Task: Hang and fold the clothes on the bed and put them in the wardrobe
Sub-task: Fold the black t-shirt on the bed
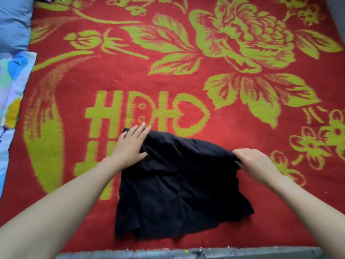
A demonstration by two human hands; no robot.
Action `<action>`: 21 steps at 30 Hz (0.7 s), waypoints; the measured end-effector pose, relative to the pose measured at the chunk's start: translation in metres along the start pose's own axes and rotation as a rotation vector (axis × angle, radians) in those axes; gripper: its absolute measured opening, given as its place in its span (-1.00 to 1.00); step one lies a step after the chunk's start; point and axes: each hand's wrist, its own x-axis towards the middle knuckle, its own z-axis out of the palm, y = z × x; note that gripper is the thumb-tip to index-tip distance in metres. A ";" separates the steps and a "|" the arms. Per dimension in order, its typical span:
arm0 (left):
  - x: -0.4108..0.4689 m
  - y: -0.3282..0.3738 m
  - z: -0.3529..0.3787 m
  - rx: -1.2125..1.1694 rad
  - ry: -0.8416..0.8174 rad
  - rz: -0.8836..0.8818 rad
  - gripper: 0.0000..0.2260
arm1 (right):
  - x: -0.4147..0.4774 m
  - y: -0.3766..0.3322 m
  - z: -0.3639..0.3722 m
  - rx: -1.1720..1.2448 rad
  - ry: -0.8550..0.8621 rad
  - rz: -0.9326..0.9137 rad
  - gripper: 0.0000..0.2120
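Head view shows me large yellow-green characters woven into the red blanket (130, 75); I cannot read them, though one closes in a heart. My left hand (130, 144) lies flat, fingers straight, on the far left corner of the black garment (177, 184), which is spread near the blanket's near edge, while my right hand (252, 161) pinches its right edge with curled fingers. A blue pillow (13, 21) and a flowered sheet (13, 81) lie well off to the left.

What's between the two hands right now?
Head view: only the black garment spans from the left hand, flat on it, to the right hand pinching its edge.
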 end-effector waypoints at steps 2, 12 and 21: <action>0.019 -0.001 0.001 0.032 -0.098 -0.071 -0.21 | -0.003 0.006 -0.002 -0.037 0.027 -0.022 -0.67; -0.027 -0.039 -0.035 0.368 0.200 0.256 -0.62 | -0.029 0.014 0.006 0.016 0.151 0.025 -0.71; -0.143 -0.010 0.019 0.049 0.397 0.533 -0.70 | -0.093 -0.007 0.029 -0.157 0.165 -0.020 -0.76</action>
